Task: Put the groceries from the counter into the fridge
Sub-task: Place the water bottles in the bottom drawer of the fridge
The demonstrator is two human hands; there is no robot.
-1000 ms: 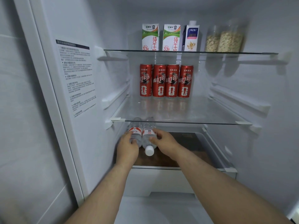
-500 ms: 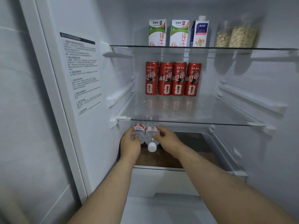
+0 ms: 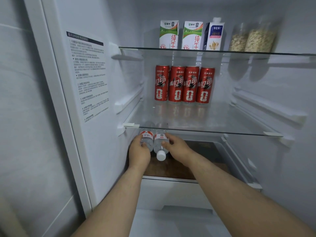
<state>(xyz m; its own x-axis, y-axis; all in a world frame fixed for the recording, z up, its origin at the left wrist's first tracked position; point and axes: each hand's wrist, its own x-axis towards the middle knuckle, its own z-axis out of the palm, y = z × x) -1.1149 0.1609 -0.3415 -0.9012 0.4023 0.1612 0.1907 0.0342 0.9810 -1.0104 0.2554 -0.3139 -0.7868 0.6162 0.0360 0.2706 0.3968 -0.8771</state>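
As both lie side by side at lower centre, left hand wraps left bottle, right hand wraps right bottle. Likely heavy, smooth, rolls easily; hold mid-body, near label.

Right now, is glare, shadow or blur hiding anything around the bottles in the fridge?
Head view: the left water bottle and right water bottle, gripped by the left hand and right hand, sit in shade under the glass shelf but read sharp; cans reflect faintly in it, no hard glare; jars on the top shelf look soft; wide-angle bowing at the edges.
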